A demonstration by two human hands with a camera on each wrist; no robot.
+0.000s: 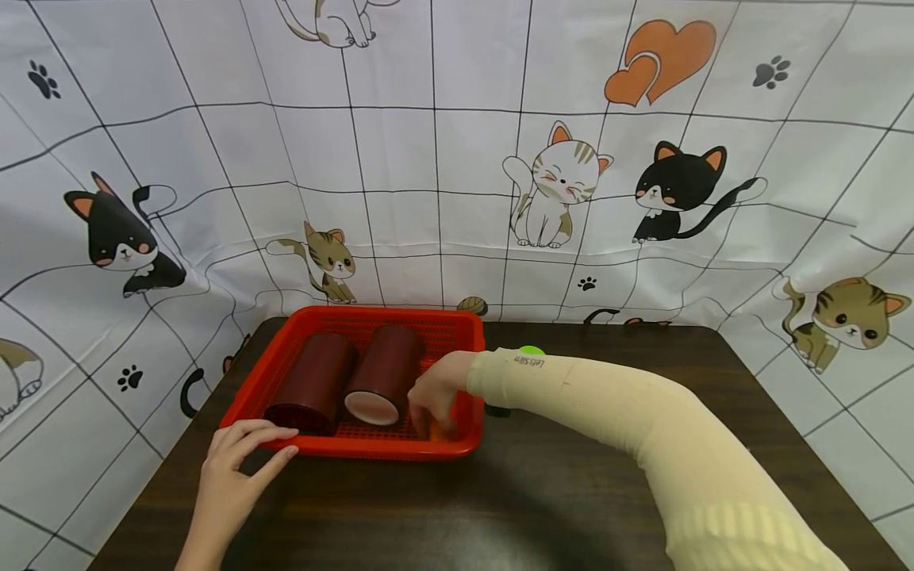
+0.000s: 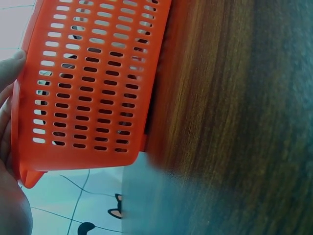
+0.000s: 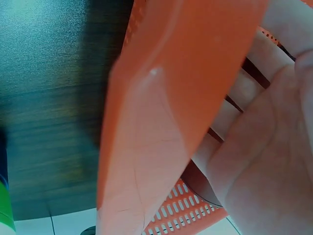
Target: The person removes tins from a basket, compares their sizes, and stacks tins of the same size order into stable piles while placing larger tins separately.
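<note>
A red plastic basket [image 1: 385, 454] with slotted walls stands on the dark wooden table. My left hand [image 1: 239, 464] holds its rim at the front left corner, fingers over the top and thumb at the outer side. Inside lie two dark maroon cylinders, the left one [image 1: 317, 377] with a dark end, the right one [image 1: 389, 361] with a pale end. My right hand [image 1: 435, 392] reaches down into the basket's right end, beside the right cylinder. A bit of orange [image 1: 437, 432] shows by its fingertips; I cannot tell whether they hold it.
Behind my right forearm, a bright green thing [image 1: 531, 350] peeks out, and a small black end [image 1: 498, 411] shows below the sleeve. A white sheet with cartoon cats [image 1: 443, 159] hangs behind the table [image 1: 571, 492] and at its sides.
</note>
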